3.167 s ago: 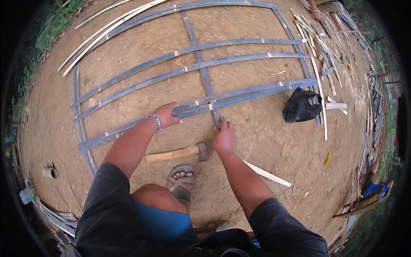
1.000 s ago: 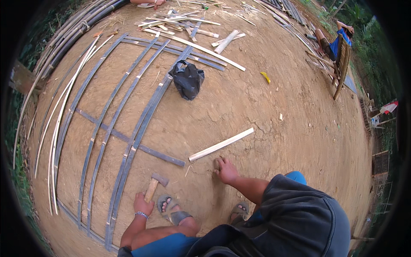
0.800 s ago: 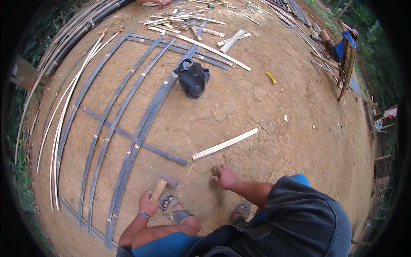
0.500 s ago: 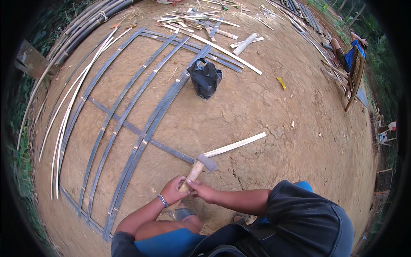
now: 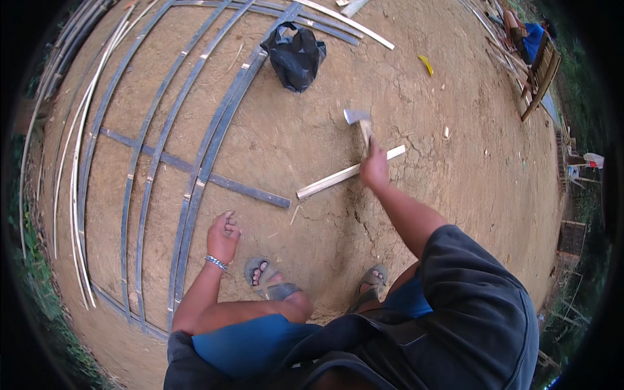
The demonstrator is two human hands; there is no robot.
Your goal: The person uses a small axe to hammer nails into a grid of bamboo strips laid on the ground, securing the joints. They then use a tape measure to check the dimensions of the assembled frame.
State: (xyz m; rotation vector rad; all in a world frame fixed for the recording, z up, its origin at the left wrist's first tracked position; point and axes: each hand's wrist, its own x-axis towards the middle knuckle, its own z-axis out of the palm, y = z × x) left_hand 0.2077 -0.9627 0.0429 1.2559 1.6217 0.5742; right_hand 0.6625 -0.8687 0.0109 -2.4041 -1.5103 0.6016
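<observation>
My right hand is wrapped round the wooden handle of a hatchet. The hatchet's grey metal head points up and left, above a pale split bamboo strip lying on the dirt. That strip slants up to the right and passes under my right hand. My left hand hovers over the ground left of my feet, its fingers loosely curled with nothing seen in them. To its left lies a lattice of dark bamboo slats, whose crosswise slat ends close to the pale strip.
A black plastic bag sits at the lattice's far right. Long pale strips and bamboo poles lie at the left. Beyond a yellow scrap, another person is by a bamboo seat at the far right.
My right hand has carried the hatchet forward and right, away from my left hand. My left hand has let go of the handle and moved left. The view has tilted toward my feet.
</observation>
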